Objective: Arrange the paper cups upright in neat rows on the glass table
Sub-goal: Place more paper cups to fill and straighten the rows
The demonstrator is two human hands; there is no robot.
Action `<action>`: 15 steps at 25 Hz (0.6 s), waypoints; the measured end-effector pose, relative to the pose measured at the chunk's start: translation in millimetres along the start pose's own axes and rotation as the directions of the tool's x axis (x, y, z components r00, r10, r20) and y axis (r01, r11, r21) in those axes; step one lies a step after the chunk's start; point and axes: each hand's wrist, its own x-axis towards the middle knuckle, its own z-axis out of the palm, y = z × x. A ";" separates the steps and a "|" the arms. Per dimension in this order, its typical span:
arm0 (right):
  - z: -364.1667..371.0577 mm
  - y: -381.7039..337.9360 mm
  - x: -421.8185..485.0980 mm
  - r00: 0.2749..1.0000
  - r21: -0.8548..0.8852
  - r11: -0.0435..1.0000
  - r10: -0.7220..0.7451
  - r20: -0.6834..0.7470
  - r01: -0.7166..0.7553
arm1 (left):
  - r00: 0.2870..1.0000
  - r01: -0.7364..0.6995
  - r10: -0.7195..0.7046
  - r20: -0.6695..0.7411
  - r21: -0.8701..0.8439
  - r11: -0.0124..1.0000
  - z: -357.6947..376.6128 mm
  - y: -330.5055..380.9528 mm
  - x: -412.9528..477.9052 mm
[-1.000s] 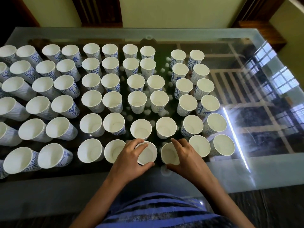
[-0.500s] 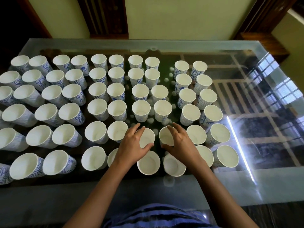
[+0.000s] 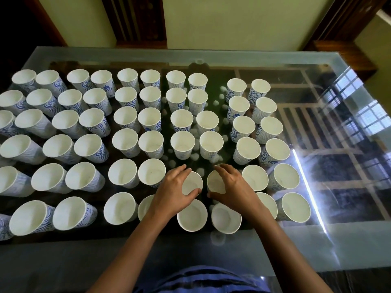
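Between my two hands, each set of fingers grips one empty upright cup: left hand [image 3: 173, 193] holding left cup [image 3: 193, 183], right hand [image 3: 233, 188] holding right cup [image 3: 214, 182] on the counter [image 3: 275, 250].

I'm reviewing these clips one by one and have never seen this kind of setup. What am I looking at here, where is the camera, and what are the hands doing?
No machine here: a person works with bare hands, and the one camera sits on their head, looking forward and down. That is why you see two forearms reaching away from you and a bit of striped shirt at the bottom edge.

The surface is a glass table covered with many white paper cups with blue patterns, all standing open side up in rough rows. The wide lens makes the outer ones look tilted.

The left hand wraps one cup in the second row from the near edge. The right hand wraps the neighbouring cup. Both cups appear to stand on the glass.
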 end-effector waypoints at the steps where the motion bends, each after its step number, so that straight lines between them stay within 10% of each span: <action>1: -1.7 -0.2 3.5 1.000 0.010 1.000 -0.002 -0.002 0.002 | 1.000 -0.007 0.007 -0.009 0.000 1.000 -1.9 -0.7 3.9; 15: -25.4 -6.2 110.1 0.985 0.094 0.993 0.080 -0.151 -0.066 | 0.995 0.089 -0.084 -0.055 0.086 0.992 -17.1 -10.7 111.4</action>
